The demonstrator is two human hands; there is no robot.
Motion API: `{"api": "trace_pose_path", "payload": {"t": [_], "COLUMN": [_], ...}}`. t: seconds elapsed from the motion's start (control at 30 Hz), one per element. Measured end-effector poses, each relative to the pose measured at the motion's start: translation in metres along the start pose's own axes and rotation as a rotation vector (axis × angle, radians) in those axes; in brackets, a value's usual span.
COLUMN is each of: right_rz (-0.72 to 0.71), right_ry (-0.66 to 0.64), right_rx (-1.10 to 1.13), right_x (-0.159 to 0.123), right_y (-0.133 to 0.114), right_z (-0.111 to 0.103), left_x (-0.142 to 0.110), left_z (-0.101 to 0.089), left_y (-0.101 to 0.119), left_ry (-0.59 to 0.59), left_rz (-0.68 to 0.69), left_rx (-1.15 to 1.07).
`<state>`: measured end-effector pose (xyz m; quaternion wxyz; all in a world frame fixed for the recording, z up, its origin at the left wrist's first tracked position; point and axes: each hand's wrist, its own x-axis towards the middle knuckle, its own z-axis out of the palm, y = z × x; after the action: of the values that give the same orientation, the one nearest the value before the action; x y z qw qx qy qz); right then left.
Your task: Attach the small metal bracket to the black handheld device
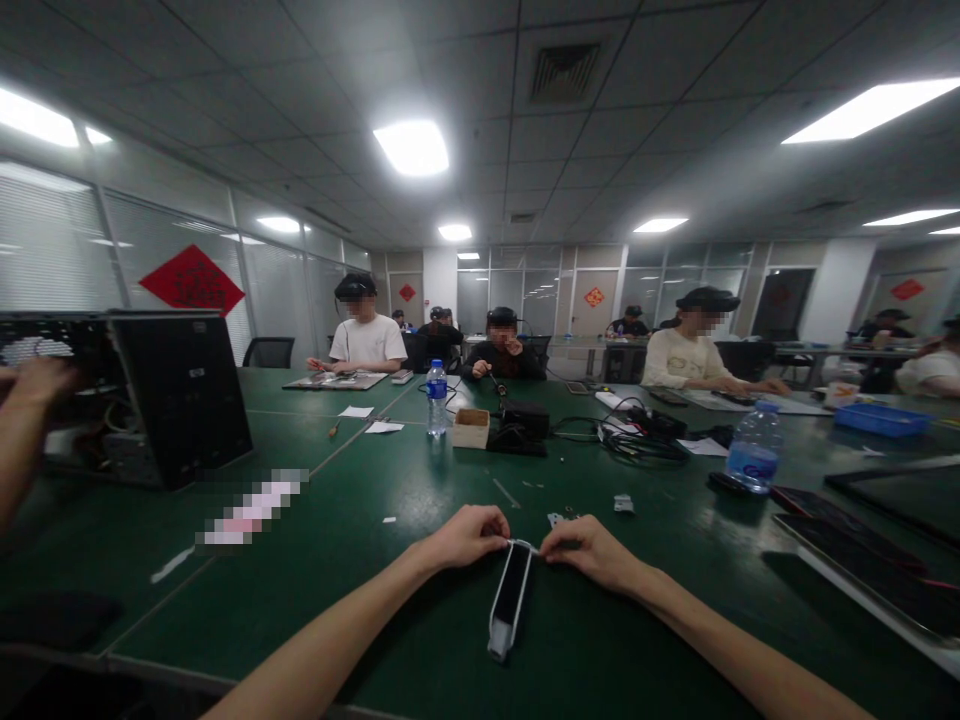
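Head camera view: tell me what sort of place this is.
Probably an open-plan office room used as an electronics workshop: a long green-topped workbench holds an opened computer case and tangled black cables, and a seated person in a white T-shirt wears a head-mounted device.

The narrow strip (510,595) looks black inside a pale grey border, on a dark green tabletop (315,610) with thin pale lines; beyond lie a blue tray (883,420) and a red paper diamond (192,281).

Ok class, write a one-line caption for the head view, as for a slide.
Left hand and right hand hold a white-edged black strip at a green table.
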<state>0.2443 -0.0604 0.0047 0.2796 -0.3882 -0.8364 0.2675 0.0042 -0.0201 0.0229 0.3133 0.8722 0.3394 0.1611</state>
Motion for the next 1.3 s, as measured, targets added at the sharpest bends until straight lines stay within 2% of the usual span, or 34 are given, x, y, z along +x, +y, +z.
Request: {"api": "trace_pose_path", "payload": {"t": [0.17,0.33,0.63,1.07,1.3], "right_rz": [-0.042,0.040,0.085,0.124,0.030], "right_ry": [-0.029,-0.023,-0.023,-0.041,-0.014], "right_rx": [-0.103,-0.175,-0.222,-0.216,-0.338], "right_x": [-0.002,-0.003,-0.005,-0.003,-0.002], "right_y": [0.001,0.009,0.021,0.013,-0.001], "right_z": [0.001,-0.001,0.000,0.007,0.004], "left_x": [0.001,0.004,0.004,0.004,0.001], "left_z": [0.004,0.007,0.007,0.007,0.005], "left_y": [-0.007,-0.016,-0.018,-0.012,-0.004], "left_ry": [0.014,-0.046,-0.049,-0.057,-0.033], "left_rz": [0.062,0.111,0.102,0.145,0.121], "left_rx": [0.061,0.069,0.057,0.127,0.249]}}
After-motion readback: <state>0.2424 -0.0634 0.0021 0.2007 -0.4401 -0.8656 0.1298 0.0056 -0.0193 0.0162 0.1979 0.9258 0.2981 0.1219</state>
